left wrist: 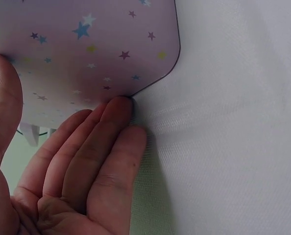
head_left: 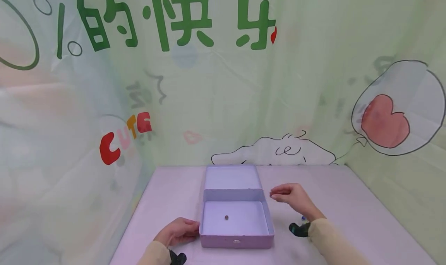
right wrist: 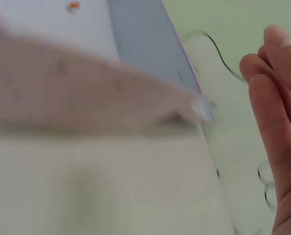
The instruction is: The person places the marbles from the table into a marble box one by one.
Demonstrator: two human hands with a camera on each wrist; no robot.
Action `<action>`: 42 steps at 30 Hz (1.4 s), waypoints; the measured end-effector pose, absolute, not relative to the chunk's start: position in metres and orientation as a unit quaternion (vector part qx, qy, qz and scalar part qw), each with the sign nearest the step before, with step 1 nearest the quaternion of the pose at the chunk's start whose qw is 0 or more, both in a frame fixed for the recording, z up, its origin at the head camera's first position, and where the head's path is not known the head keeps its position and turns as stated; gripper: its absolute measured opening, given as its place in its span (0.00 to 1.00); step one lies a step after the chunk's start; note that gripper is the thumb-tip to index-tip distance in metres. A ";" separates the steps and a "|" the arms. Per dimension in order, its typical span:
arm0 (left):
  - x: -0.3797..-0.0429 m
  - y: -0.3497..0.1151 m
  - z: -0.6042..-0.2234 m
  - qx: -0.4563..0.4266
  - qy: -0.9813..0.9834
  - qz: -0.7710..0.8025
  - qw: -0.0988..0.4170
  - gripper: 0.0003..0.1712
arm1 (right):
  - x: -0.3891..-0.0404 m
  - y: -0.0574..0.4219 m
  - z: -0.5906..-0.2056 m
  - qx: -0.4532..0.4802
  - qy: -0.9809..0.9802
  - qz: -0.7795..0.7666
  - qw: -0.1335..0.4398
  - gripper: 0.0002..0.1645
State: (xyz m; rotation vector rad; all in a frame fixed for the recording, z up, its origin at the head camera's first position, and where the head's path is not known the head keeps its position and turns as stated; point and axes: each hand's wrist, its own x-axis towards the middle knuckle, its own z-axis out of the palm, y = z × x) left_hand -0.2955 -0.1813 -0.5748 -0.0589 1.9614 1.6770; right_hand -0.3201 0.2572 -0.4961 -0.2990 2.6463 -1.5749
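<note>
A lilac box (head_left: 237, 241) with stars on its outside stands on the table, its lid (head_left: 232, 176) folded back. On its pale floor lies a tiny brownish round thing (head_left: 226, 217), showing orange in the right wrist view. At the box's left side, my left hand (head_left: 181, 231) grips its corner. In the left wrist view the thumb (left wrist: 3, 93) meets one edge and the bent fingers (left wrist: 118, 110) touch the starred wall. My right hand (head_left: 292, 197) hovers right of the box's back corner, thumb and fingertips together. I see nothing between them, though a tiny thing could be hidden.
A small blue-topped thing (head_left: 304, 219) stands on the table (head_left: 334, 203), partly hidden by the right wrist. Printed cloth (head_left: 223, 102) hangs behind the table and at both sides. Dark straps sit on both wrists.
</note>
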 end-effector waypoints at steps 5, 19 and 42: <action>-0.293 -0.185 -0.575 -0.013 0.732 0.623 0.274 0.23 | -0.300 0.323 -0.499 -0.031 0.849 -0.528 -0.005 0.27; -0.288 -0.191 -0.574 -0.032 0.720 0.634 0.280 0.22 | -0.282 0.374 -0.549 0.037 0.883 -0.466 0.027 0.26; -0.293 -0.181 -0.574 -0.024 0.721 0.632 0.285 0.22 | -0.269 0.375 -0.590 0.044 0.932 -0.359 0.007 0.12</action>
